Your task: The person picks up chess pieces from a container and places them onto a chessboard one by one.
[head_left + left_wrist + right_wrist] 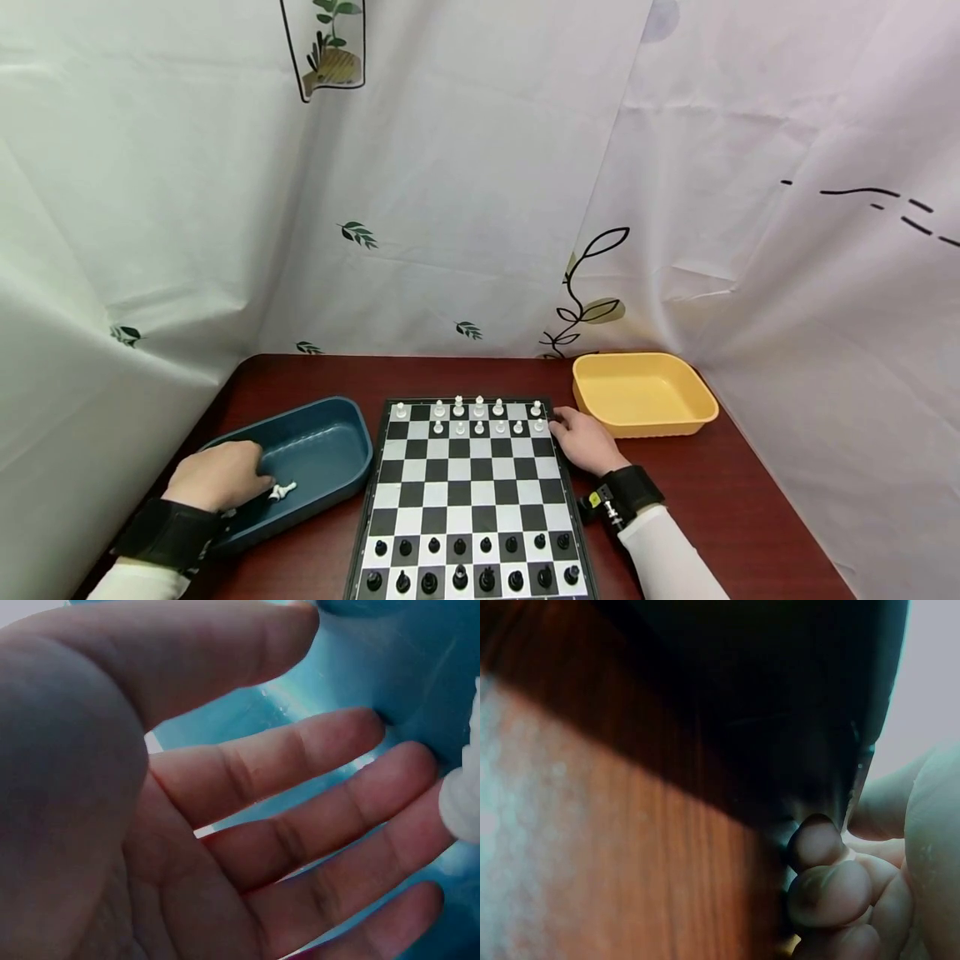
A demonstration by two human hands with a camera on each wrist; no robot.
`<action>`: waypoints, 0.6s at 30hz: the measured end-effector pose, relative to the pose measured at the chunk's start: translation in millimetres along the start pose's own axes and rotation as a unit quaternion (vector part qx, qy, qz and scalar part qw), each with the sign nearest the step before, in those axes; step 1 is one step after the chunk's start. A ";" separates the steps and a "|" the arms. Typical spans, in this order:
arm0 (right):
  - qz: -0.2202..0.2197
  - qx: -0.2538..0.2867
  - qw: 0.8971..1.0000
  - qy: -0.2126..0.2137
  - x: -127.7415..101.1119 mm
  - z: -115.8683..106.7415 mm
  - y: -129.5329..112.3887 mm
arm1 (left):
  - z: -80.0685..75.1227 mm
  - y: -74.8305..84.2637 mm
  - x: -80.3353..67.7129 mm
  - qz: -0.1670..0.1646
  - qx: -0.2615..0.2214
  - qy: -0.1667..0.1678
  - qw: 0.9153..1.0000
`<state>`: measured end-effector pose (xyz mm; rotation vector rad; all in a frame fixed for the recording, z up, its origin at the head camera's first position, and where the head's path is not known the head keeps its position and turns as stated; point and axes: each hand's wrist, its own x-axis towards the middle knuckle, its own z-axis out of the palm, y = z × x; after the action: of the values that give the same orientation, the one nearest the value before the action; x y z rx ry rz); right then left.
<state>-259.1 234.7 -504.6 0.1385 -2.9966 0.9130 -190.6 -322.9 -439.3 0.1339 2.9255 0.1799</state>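
Observation:
My left hand (223, 475) reaches down into the blue tray (341, 408). Its fingers are extended and slightly spread, with the thumb apart, in the left wrist view. A white chess piece (282, 490) lies in the tray by the fingertips; the same white piece (463, 795) shows at the ring fingertip. At the far right corner of the chessboard (458, 471), my right hand (587, 442) grips the board's edge, thumb on top and the other fingers curled against its side. White pieces (479, 407) stand in two rows with gaps at the far end. Black pieces (460, 577) fill two near rows.
A yellow tray (643, 427) stands at the back right, just beyond my right hand. The dark red table (720, 508) ends at a white patterned curtain (465, 208) behind and on both sides. The blue tray sits close to the board's left edge.

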 end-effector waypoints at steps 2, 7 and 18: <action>0.000 0.000 1.000 -0.001 0.2 -0.2 -0.2 | 0.3 -1.6 -2.5 -0.001 -0.004 -0.001 1.000; -0.001 -0.002 1.000 -0.003 0.4 -0.4 0.0 | 0.3 -2.3 -5.7 0.002 -0.019 -0.006 1.000; -0.003 -0.006 1.000 0.000 -0.4 -1.3 -1.1 | 3.3 3.2 -2.5 0.074 -0.055 -0.001 0.996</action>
<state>-258.7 234.6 -502.9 0.1478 -3.0001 0.8932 -187.2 -319.6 -441.7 0.3332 2.8961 0.3641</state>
